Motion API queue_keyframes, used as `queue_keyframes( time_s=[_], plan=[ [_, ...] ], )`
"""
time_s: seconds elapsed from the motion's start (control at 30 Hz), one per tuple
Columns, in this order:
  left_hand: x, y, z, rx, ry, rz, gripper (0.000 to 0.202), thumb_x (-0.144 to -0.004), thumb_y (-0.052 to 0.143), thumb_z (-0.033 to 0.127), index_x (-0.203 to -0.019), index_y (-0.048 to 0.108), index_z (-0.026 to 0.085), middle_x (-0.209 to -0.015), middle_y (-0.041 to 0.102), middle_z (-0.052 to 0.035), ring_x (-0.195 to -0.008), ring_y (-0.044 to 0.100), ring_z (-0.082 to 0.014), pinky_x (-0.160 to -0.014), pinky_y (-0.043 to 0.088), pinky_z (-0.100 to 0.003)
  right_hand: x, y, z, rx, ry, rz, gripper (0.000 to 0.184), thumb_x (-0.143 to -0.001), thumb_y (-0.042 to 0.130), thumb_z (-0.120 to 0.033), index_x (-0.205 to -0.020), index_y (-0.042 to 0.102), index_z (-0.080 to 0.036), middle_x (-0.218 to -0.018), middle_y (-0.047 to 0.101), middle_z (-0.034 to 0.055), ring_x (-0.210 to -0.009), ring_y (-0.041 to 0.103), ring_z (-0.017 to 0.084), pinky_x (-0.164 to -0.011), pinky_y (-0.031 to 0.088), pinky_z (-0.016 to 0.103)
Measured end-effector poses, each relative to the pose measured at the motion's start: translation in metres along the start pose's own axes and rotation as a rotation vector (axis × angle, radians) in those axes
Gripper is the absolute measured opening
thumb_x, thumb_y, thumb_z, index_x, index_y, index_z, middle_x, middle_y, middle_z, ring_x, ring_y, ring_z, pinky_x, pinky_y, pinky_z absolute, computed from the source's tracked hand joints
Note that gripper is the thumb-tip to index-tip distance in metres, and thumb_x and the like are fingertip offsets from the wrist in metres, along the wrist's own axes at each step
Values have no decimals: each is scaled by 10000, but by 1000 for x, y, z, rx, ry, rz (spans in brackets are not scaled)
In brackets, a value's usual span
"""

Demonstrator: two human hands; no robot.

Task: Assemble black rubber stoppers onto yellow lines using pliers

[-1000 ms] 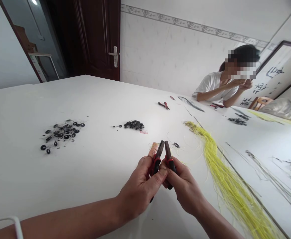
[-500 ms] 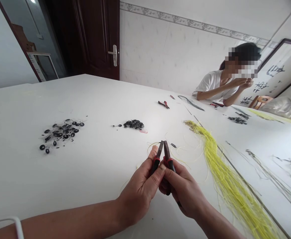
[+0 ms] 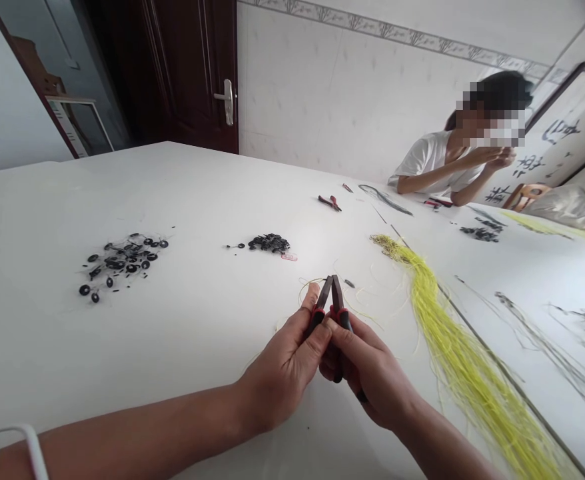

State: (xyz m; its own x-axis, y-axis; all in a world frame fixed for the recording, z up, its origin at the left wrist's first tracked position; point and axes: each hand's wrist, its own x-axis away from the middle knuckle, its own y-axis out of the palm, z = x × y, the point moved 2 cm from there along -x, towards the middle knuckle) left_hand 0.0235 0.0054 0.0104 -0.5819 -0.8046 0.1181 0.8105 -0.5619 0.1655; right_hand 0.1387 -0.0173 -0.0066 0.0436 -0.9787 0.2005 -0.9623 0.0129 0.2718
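Observation:
In front of me my left hand [image 3: 285, 363] and my right hand [image 3: 372, 367] meet, thumbs close together. My left hand is closed around a pair of pliers [image 3: 324, 297] with a red and black handle. Another pair of pliers [image 3: 337, 293] is in my right hand, its black handle ends showing below. The dark jaws lean together at the tips, almost or actually touching. A thin yellow cord [image 3: 302, 288] loops beside my left fingertips and runs toward the tips. Whatever lies between the jaws is too small to tell. Just beyond them rests a small black piece [image 3: 349, 283].
Two heaps of black parts, a spread-out pile [image 3: 122, 261] and a tighter pile [image 3: 269, 243], lie on the white table [image 3: 197, 200]. A yellow cord bundle [image 3: 437, 313] stretches along the right. Other pliers [image 3: 330, 203] lie farther back. A person [image 3: 437, 160] sits across.
The plier tips have come slightly closer together. My hands are otherwise in nearly the same pose, and the whole view has shifted a little.

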Motion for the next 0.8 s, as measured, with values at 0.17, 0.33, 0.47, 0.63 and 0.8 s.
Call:
queue_keyframes(
  time_s=[0.17,0.33,0.47,0.63,0.8],
  plan=[
    [-1,0,-3,10,-21,-32,652,-833,410,443,-1379,94,279,-602,409,47,-550,406,-116,-566,358,-266,1,2,0,-52,36,17,252,-798,515,-404,-707,441,-180,-541,359,-63,-478,344,67,-480,266,246],
    [-1,1,-5,129,20,-44,667,-819,460,407,-1380,128,263,-852,542,-56,-705,507,-163,-644,405,-304,4,4,0,-59,58,-46,167,-757,565,-277,-707,446,-171,-565,377,-56,-496,337,66,-483,258,244],
    [0,1,-5,150,19,-48,653,-816,469,396,-1375,158,264,-833,557,-56,-701,513,-168,-622,406,-295,4,5,-1,4,30,-92,96,-735,550,-171,-706,459,-170,-598,439,-39,-514,380,74,-486,259,248],
    [0,-1,-1,93,-28,-77,609,-850,399,406,-1375,118,279,-684,519,13,-607,481,-124,-560,370,-254,2,8,-1,-74,43,-65,148,-758,542,-203,-651,445,-169,-518,419,-51,-473,364,67,-471,257,240],
    [-2,1,1,115,-4,-119,520,-851,405,403,-1333,240,301,-687,472,31,-580,463,-94,-539,356,-231,1,9,0,-178,81,-23,232,-762,562,-369,-692,464,-171,-528,370,-56,-477,341,64,-465,261,228]
  ],
)
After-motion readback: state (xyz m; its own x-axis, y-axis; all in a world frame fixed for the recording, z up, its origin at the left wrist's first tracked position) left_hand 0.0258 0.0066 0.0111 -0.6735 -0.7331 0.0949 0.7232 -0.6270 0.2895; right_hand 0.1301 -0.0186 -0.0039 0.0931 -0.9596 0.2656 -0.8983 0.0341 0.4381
